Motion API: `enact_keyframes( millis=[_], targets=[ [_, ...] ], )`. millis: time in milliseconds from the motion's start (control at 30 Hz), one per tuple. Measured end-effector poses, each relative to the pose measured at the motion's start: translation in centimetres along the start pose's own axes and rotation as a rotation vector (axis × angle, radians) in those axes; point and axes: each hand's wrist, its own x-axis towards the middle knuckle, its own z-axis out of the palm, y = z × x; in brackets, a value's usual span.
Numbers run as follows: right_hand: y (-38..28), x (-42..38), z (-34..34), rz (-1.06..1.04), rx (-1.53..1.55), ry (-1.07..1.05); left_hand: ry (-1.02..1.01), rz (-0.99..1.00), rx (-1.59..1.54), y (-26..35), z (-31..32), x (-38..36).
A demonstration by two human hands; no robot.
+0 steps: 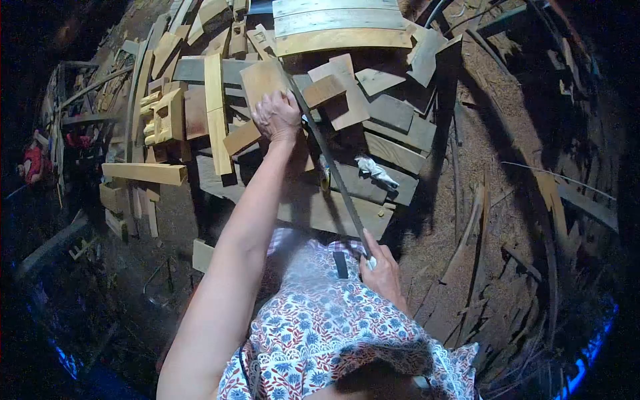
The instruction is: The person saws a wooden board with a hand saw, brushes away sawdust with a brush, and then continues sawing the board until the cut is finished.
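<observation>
My right hand [381, 268] is wrapped round the handle of a long handsaw [338, 179], close to my lap. From there the narrow blade runs up and away to the left, passing along the right edge of a wooden board [263, 75]. My left hand [275, 115], fingers curled, bears down on this board at its near part. Under and beside it lies a wooden block [325, 91], crossing the pile at a slant. A crumpled white cloth or bag [377, 172] sits to the right of the blade on grey planks.
Offcuts and planks [393, 152] surround the work spot. A slatted wooden panel [343, 27] lies at the far side. To the left are a notched yellow block [163, 119] and a loose beam [145, 173]. Sawdust and long splinters cover the ground [433, 250] at right.
</observation>
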Motion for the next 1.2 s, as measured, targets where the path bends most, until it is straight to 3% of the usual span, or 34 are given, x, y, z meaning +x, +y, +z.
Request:
enact_keyframes(
  millis=[533,667,833,933,1200],
  targets=[
    [-1.6,3.1,0.1,-0.115,-0.052,0.025,0.078,0.041,-0.027,0.1,0.0,-0.1],
    [-2.4,2.8,0.4,0.016,-0.067,-0.057,0.038,0.01,-0.056,0.3,-0.1,-0.3],
    [-1.2,6.5,3.2,-0.086,-0.056,-0.003,-0.013,0.034,-0.094,-0.1,-0.2,-0.5],
    [-1.8,8.2,3.9,-0.147,-0.034,0.07,0.054,0.041,-0.084,0.2,-0.5,-0.2],
    [-0.2,2.9,2.7,0.035,-0.07,-0.028,0.089,0.069,-0.075,-0.1,0.3,-0.3]
  ],
)
